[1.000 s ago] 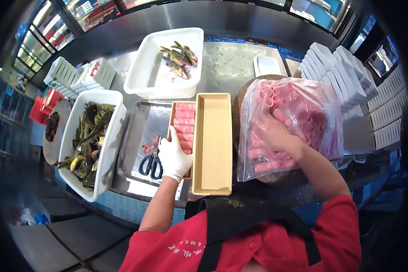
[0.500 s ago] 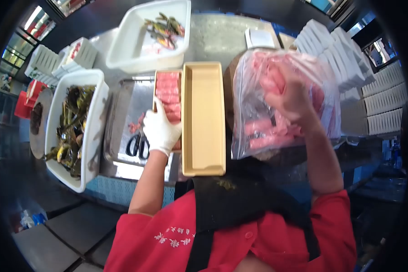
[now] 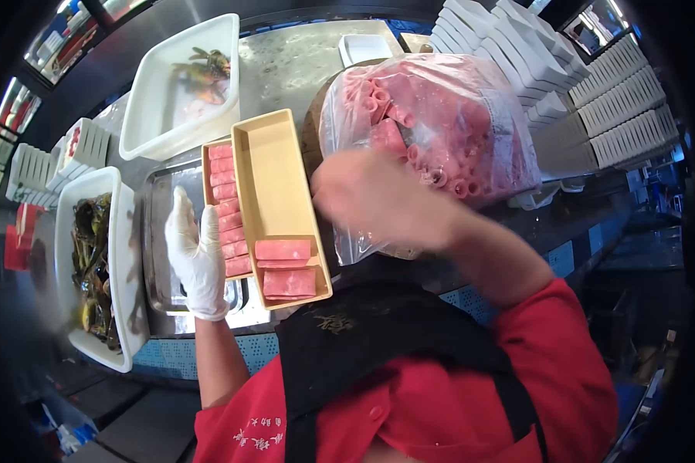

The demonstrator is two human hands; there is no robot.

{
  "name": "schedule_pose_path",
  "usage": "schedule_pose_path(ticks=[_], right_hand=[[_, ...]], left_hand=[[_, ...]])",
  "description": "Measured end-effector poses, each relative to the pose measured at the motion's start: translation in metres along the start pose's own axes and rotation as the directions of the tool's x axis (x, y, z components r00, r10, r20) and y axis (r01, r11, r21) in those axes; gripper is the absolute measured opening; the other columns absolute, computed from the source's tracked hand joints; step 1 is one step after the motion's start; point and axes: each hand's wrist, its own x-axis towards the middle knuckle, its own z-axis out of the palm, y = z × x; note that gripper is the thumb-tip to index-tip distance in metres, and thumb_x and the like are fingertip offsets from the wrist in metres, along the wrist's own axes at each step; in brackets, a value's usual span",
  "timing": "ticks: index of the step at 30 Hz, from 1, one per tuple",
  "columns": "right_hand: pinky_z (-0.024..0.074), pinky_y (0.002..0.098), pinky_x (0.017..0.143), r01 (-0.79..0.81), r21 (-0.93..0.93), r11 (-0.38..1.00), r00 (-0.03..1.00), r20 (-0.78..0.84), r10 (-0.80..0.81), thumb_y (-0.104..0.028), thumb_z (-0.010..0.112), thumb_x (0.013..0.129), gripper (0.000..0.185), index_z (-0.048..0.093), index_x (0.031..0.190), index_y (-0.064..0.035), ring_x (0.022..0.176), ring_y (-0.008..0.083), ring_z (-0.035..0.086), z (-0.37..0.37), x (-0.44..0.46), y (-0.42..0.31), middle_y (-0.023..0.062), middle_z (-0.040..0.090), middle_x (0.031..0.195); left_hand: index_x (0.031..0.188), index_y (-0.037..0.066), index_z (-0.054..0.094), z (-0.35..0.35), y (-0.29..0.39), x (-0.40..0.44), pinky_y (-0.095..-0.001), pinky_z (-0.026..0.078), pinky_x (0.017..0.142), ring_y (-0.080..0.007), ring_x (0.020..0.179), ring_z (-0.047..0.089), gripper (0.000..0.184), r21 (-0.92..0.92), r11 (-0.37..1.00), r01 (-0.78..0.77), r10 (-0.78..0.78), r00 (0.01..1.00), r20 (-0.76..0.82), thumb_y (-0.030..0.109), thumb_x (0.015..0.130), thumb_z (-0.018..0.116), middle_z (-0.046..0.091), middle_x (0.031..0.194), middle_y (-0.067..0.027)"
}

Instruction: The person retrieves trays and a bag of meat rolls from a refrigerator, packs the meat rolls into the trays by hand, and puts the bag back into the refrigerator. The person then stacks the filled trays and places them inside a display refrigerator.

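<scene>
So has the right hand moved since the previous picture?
Yes: against the stacked white dishes, the right hand has moved left and nearer the body, now close beside the tan tray.

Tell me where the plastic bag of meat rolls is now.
In the head view, the bag lies mostly right of centre, between the wider yellow tray and the stacked white dishes.

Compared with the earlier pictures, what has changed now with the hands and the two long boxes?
The right hand has come out of the plastic bag toward the right box. That box, empty before, now holds meat rolls at its near end. The gloved left hand has moved left, off the rolls in the left box, and is open. Both boxes stay side by side.
</scene>
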Motion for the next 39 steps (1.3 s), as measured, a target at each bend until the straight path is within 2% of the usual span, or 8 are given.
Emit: schedule_pose_path(ticks=[7,13,20,26,29,34,38,39], right_hand=[[0.0541,0.0442,0.083,-0.455,-0.451,0.768,0.862,-0.006,0.507,-0.014,0.059,0.084,0.024,0.067,0.097,0.0042,0.099,0.0378,0.066,0.0,0.025,0.095,0.0239,0.062,0.102],[0.0511,0.0498,0.092,-0.24,-0.432,0.869,0.966,-0.019,0.258,-0.02,0.06,0.085,0.031,0.064,0.108,0.0001,0.103,0.0484,0.062,-0.01,0.011,0.133,0.0349,0.05,0.122],[0.0507,0.0428,0.095,-0.576,-0.273,0.77,0.799,0.008,0.601,-0.026,0.074,0.074,0.045,0.069,0.11,-0.0005,0.116,0.0393,0.059,-0.008,0.029,0.111,0.0277,0.049,0.137],[0.0549,0.0411,0.084,-0.408,-0.221,0.886,0.908,0.004,0.42,-0.022,0.074,0.071,0.03,0.07,0.092,-0.0012,0.098,0.0348,0.068,-0.015,0.016,0.118,0.0246,0.068,0.103],[0.0539,0.0414,0.085,-0.503,-0.243,0.829,0.853,0.016,0.522,-0.021,0.074,0.07,0.04,0.065,0.104,-0.0025,0.098,0.0339,0.067,-0.011,0.027,0.116,0.0238,0.067,0.105],[0.051,0.0419,0.091,-0.461,-0.112,0.881,0.879,-0.195,0.435,-0.02,0.073,0.069,0.045,0.061,0.11,-0.0044,0.103,0.0352,0.064,0.002,0.027,0.138,0.0215,0.067,0.107],[0.0531,0.0391,0.087,-0.017,-0.22,0.975,0.962,-0.268,-0.043,-0.028,0.078,0.064,0.044,0.067,0.101,-0.0078,0.099,0.0322,0.067,0.009,0.028,0.171,0.0189,0.068,0.103],[0.0525,0.0421,0.078,-0.283,-0.223,0.933,0.958,-0.108,0.264,-0.031,0.072,0.07,0.043,0.066,0.102,-0.0033,0.09,0.0355,0.068,0.014,0.035,0.174,0.0197,0.069,0.099]], left_hand=[[0.1,0.007,0.072,0.116,0.142,0.007,-0.0361,0.054,0.079,-0.0295,0.09,0.069,0.016,-0.174,0.817,-0.55,0.524,0.581,0.623,0.006,0.088,0.062,0.07,0.093,-0.0146],[0.096,0.009,0.07,0.188,0.105,0.018,-0.0427,0.053,0.071,-0.038,0.079,0.067,0.02,0.181,0.637,-0.749,0.123,0.331,0.935,0.024,0.085,0.065,0.068,0.079,-0.0178],[0.087,0.0,0.068,0.21,0.123,0.035,-0.0371,0.052,0.072,-0.0279,0.077,0.066,0.032,0.138,0.719,-0.681,-0.283,-0.106,0.953,0.027,0.072,0.077,0.068,0.082,-0.0163],[0.106,-0.001,0.057,0.213,0.113,0.0,-0.0398,0.052,0.071,-0.032,0.075,0.064,0.051,0.089,0.626,-0.774,-0.046,0.078,0.996,0.025,0.069,0.08,0.066,0.084,-0.0181],[0.107,0.0,0.061,0.215,0.101,-0.021,-0.0442,0.054,0.077,-0.0374,0.09,0.068,0.038,0.374,0.676,-0.635,-0.073,0.447,0.891,0.015,0.074,0.071,0.068,0.096,-0.0225],[0.087,0.003,0.061,0.192,0.115,-0.008,-0.0371,0.051,0.065,-0.0262,0.07,0.065,0.016,0.253,0.762,-0.596,0.093,0.488,0.868,0.01,0.075,0.07,0.062,0.07,-0.0125],[0.108,0.008,0.066,0.143,0.162,0.011,-0.0224,0.046,0.06,-0.0055,0.066,0.053,0.03,-0.166,0.985,-0.043,0.157,0.61,0.777,0.006,0.079,0.071,0.055,0.074,0.0034],[0.113,0.008,0.064,0.128,0.171,0.019,-0.0222,0.046,0.061,-0.0059,0.067,0.054,0.033,-0.219,0.974,0.065,0.12,0.669,0.734,0.004,0.081,0.069,0.056,0.078,0.0036]])
